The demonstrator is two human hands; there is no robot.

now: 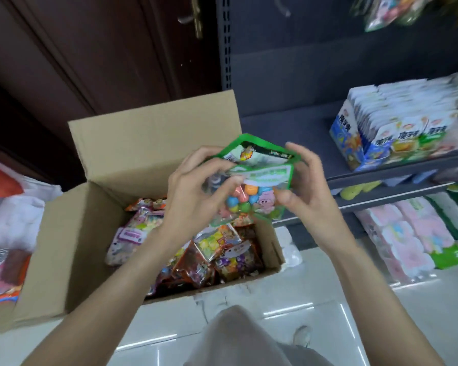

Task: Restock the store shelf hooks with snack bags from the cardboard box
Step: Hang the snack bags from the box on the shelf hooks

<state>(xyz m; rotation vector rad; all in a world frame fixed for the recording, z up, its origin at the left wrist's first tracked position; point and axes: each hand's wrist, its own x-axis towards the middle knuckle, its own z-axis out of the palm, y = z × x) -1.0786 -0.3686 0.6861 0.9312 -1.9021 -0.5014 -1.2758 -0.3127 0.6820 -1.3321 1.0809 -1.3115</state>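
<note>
Green snack bags (257, 180), held above the open cardboard box (154, 143) between the left hand (196, 196) and right hand (299, 191), both pinching their edges; light, crinkly and slippery, they are best gripped at the stiff header.

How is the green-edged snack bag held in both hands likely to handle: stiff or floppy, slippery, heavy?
The green-edged snack bag probably flexes easily: its top edge bows between the left hand and right hand. Its glossy film may be somewhat slippery. It seems light for its size, since fingertip holds suffice, and the loose round candies inside could shift.
</note>
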